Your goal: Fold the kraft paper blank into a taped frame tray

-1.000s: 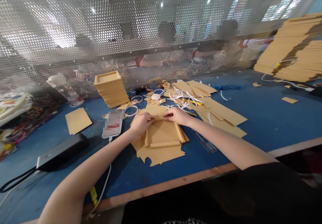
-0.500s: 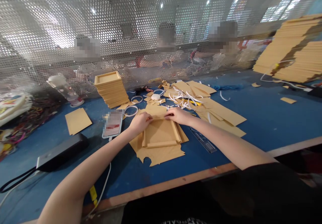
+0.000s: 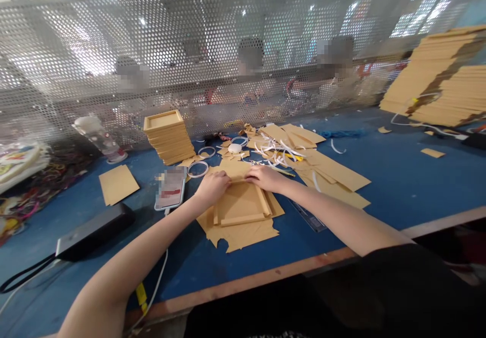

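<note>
A shallow brown cardboard tray (image 3: 243,205) lies on a cut sheet of brown paper (image 3: 243,232) on the blue table (image 3: 398,186). My left hand (image 3: 212,186) presses with curled fingers on the tray's far left corner. My right hand (image 3: 262,177) presses on the tray's far edge beside it, fingers bent down onto the folded flap. The two hands' fingertips almost meet over the far rim.
A stack of finished trays (image 3: 167,136) stands behind, with a phone (image 3: 170,188) on a cable, tape rings (image 3: 198,169), white strips (image 3: 277,151) and brown sheets (image 3: 334,173) around. A ruler (image 3: 309,217) lies right. Big cardboard stacks (image 3: 444,82) stand far right. People sit behind the perforated screen (image 3: 212,49).
Both hands stay on the tray's far edge; the right hand has slid slightly left toward the left hand. The view has shifted a little.
</note>
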Tool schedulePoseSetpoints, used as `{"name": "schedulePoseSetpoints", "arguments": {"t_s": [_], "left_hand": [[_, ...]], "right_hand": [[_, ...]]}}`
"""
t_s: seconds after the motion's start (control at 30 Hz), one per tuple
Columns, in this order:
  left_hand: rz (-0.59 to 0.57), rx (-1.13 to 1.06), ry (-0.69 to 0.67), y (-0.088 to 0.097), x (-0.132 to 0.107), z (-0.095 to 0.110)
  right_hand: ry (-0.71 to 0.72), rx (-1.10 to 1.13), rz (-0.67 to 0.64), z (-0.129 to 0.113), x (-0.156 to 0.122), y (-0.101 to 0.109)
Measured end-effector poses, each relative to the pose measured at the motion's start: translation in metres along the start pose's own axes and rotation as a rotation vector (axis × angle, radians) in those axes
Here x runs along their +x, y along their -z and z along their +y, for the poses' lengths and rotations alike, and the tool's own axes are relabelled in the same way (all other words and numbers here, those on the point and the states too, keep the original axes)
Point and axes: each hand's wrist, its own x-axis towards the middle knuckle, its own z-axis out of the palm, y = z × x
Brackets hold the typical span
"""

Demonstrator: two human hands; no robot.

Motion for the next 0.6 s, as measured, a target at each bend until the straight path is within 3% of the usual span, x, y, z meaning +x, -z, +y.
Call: {"name": "schedulePoseSetpoints", "arguments": {"t_s": [0.6], "left_hand": [[0.063, -0.062, -0.037, -0.0067, 0.0004, -0.0067]], "right_hand": [[-0.029, 0.066, -0.006, -0.0016, -0.0007, 0.0042]]}}
